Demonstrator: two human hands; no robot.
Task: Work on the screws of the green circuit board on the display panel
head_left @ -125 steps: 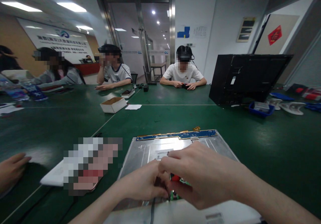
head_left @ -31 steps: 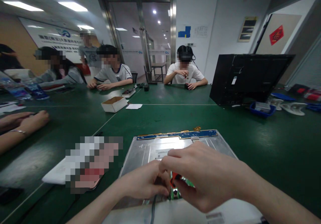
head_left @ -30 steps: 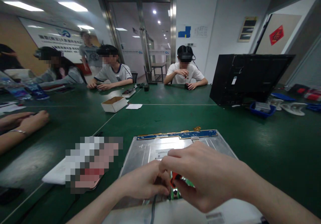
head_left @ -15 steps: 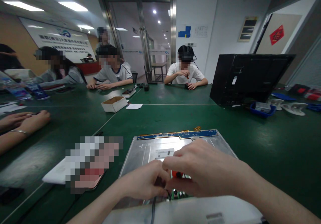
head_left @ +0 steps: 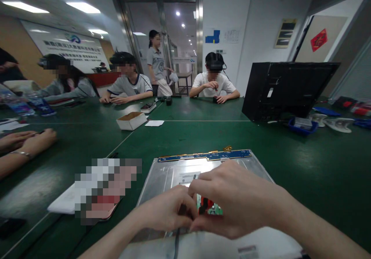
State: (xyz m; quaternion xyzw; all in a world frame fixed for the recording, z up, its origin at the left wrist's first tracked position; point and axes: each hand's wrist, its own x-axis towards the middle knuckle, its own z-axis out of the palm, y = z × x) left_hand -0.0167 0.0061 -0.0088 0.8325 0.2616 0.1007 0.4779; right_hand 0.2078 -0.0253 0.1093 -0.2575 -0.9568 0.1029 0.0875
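Left hand (head_left: 174,207) and right hand (head_left: 232,199) both curled narrow, fingertips together over the green circuit board (head_left: 216,209). Can't tell what they pinch; fingers hide it. Red-and-black part (head_left: 205,205) shows in the gap between them. Board is at the near part of the metal panel (head_left: 162,174), on the worktop (head_left: 179,139). Risks, my read: blocked view, so a blind push could damage board components; snagging the black cable (head_left: 176,239) could strain its joint.
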